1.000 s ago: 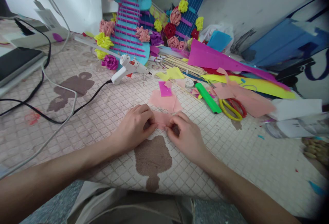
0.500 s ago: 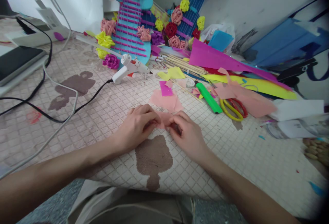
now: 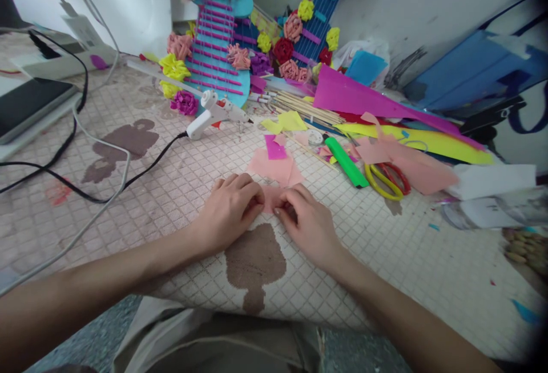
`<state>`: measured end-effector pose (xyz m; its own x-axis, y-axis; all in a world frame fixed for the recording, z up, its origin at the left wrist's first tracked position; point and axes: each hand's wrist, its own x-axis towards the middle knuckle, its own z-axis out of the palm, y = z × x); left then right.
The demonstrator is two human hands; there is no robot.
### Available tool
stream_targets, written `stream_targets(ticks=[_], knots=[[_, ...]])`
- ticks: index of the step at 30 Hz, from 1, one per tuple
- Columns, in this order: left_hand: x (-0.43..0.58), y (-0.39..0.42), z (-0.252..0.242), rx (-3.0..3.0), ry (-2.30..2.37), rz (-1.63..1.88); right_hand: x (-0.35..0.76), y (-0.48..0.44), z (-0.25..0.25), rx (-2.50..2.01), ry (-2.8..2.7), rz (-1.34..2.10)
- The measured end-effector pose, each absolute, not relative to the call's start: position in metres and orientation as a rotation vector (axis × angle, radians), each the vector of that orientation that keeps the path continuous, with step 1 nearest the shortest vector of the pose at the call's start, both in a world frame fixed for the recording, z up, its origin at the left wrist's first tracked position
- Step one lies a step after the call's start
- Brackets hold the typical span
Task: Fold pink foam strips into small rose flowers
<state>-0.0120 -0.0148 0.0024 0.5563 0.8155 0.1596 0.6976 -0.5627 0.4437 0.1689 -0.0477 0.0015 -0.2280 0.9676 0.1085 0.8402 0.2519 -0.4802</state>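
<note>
A small piece of salmon-pink paper (image 3: pixel 269 198) is stretched between my two hands, low over the patterned tablecloth. Its left edge is pinched by my left hand (image 3: pixel 233 207), whose thumb and fingertips press together. My right hand (image 3: pixel 306 219) grips the right edge the same way, and the fingers cover that part of the paper. Just beyond lie flat salmon-pink paper pieces (image 3: pixel 274 167) with a magenta paper square (image 3: pixel 274 147) on top of them.
A white glue gun (image 3: pixel 216 113) with a black cord lies at the back left. To the right are a green cutter (image 3: pixel 346 161), scissors (image 3: pixel 385 181) and coloured paper sheets (image 3: pixel 363 96). Decorated blue panels with paper flowers (image 3: pixel 218 53) stand behind. A grey cable (image 3: pixel 124 173) crosses the left side.
Both hands keep their pinch on the pink paper. My right hand has moved slightly left, nearer to my left hand. The view has shifted a little.
</note>
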Motion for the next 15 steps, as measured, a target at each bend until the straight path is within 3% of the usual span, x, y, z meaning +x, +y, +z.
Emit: stream_targets(ticks=[9,15], knots=[[-0.0080,-0.0144,-0.0017,2.523,1.316,0.516,0.1711,-0.0485,0.0017,-1.616,-2.118,0.512],[-0.0154,-0.0146,-0.0033,2.276,1.165,0.766,0.1762,-0.0493,-0.0008,-1.503,-2.000,0.609]])
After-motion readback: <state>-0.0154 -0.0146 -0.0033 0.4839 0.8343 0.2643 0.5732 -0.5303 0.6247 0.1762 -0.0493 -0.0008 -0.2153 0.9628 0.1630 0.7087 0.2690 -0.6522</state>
